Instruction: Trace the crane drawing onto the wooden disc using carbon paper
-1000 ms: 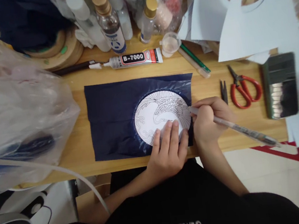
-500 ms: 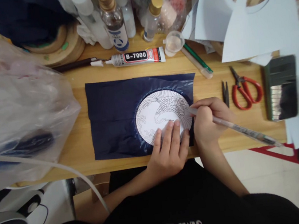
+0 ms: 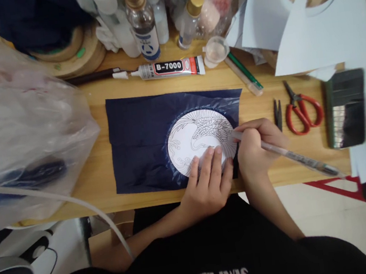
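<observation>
A round white paper (image 3: 183, 141) printed with a line drawing of a crane lies on a dark blue sheet (image 3: 136, 143). My left hand (image 3: 206, 183) rests flat over the paper's lower edge, fingers stretched out. At the paper's right edge, my right hand (image 3: 260, 147) is closed around a clear-barrelled pen (image 3: 303, 162). The pen's tip end is at the right rim of the drawing; whether it touches the paper I cannot tell. The far end of the pen slants down to the right.
Right of my hand lie small dark tweezers (image 3: 278, 114), red-handled pliers (image 3: 302, 110) and a dark phone-like box (image 3: 347, 108). Behind are a glue tube (image 3: 170, 68), a green pen (image 3: 245, 72) and bottles (image 3: 143, 30). A plastic bag (image 3: 30, 130) bulges at left, with a white cable (image 3: 76, 198) before it.
The whole view has shifted slightly, with the tabletop things a little further right. Both hands keep their places on the paper and the pen.
</observation>
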A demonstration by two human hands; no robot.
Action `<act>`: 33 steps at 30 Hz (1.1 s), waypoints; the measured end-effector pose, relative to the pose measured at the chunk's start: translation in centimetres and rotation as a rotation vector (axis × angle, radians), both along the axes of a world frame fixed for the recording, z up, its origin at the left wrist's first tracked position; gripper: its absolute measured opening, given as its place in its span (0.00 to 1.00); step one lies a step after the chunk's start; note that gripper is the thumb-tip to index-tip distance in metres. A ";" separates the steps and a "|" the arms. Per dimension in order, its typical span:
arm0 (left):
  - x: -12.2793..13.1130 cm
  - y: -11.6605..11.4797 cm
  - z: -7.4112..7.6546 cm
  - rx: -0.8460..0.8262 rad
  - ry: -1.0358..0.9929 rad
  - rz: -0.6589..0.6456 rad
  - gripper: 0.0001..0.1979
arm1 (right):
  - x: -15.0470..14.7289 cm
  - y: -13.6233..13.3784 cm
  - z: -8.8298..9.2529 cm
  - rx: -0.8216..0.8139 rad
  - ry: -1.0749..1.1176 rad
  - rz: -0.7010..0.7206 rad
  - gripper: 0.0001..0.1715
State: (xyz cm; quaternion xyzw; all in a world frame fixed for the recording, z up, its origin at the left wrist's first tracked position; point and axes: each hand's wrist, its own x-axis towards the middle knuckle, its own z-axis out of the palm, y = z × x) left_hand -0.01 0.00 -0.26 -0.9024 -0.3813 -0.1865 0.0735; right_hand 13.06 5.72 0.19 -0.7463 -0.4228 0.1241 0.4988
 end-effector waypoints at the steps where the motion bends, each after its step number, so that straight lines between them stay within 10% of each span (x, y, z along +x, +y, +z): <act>1: 0.0 0.0 0.0 -0.005 -0.005 -0.001 0.23 | 0.0 0.0 0.0 0.000 0.004 -0.003 0.12; 33: 0.1 0.0 0.1 -0.001 -0.014 0.008 0.22 | 0.1 -0.2 -0.5 -0.016 0.111 -0.103 0.11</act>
